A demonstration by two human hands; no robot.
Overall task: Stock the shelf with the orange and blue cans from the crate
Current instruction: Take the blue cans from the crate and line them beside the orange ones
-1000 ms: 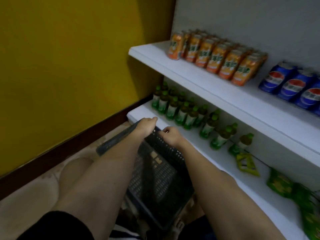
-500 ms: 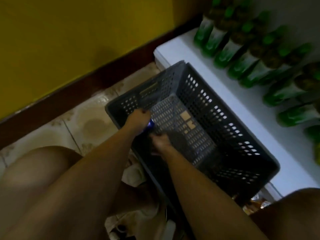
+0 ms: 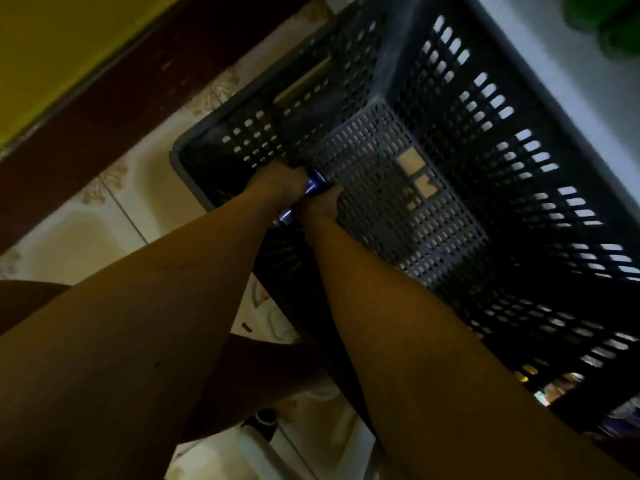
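— What have the hands got hold of?

— Both are down inside the crate point(image 3: 502, 140), at its corner nearest the tiled floor point(image 3: 114, 216). The left hand point(image 3: 280, 180) is curled over a blue can point(image 3: 314, 184), with only a glint of blue showing past the knuckles. The right hand point(image 3: 320, 204) is closed in just beside it; a second sliver of blue point(image 3: 285, 216) shows by its wrist, but I cannot tell whether that hand grips it or only touches it.

— And the can, where does it lie?

— On the crate's perforated bottom, hard against the corner wall, mostly hidden by the fingers.

— What lies around the crate?

— On one side of it the white shelf edge point(image 3: 540, 46) with blurred green bottles point(image 3: 609, 26) above; on the other side the patterned floor, then a dark skirting board point(image 3: 114, 88) under a yellow wall point(image 3: 52, 39). The person's bare knee point(image 3: 27, 303) is beside the crate's near end.
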